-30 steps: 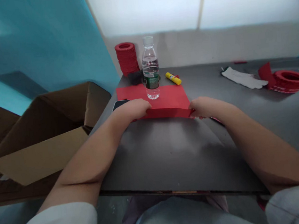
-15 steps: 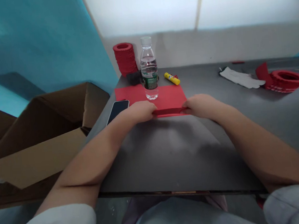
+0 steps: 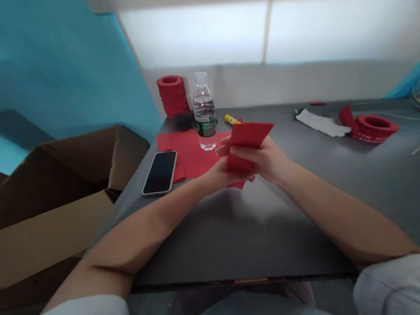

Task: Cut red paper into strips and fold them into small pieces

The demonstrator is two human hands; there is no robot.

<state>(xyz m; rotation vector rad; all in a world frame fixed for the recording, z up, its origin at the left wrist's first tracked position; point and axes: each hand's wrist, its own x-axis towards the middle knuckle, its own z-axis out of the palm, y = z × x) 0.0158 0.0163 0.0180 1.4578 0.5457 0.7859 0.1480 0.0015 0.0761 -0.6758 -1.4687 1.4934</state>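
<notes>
Both hands meet above the middle of the dark grey surface [image 3: 260, 222], which is matte and smooth. Between them is a folded red paper piece [image 3: 247, 144], thin and flat-sided with crisp straight edges, lifted clear of the surface. It is tilted: its long axis runs from low near the wrists up and away, the upper end leaning to the right, its corner toward the far right.

Right hand [image 3: 265, 160]: fingers curled closed across the lower part of the folded piece, gripping it. Left hand [image 3: 222, 173]: closed in under the piece's lower edge, touching it from the left; how firmly it pinches I cannot tell, as the paper hides the fingertips.

Just behind the hands, a flat red paper sheet [image 3: 187, 149] lies on the surface, rectangular and matte. A clear plastic water bottle [image 3: 204, 114], ribbed, with a green label, stands upright on it. A phone [image 3: 160, 172] with a glossy black screen lies face up at the sheet's left edge. Farther back are a tall stack of red rings [image 3: 172, 96] and a yellow glue stick [image 3: 232, 120] lying on its side. Well to the right are a white cloth-like glove [image 3: 319, 123] and a low red ring stack [image 3: 375, 127]. An open cardboard box [image 3: 62, 200] sits left of the surface.
</notes>
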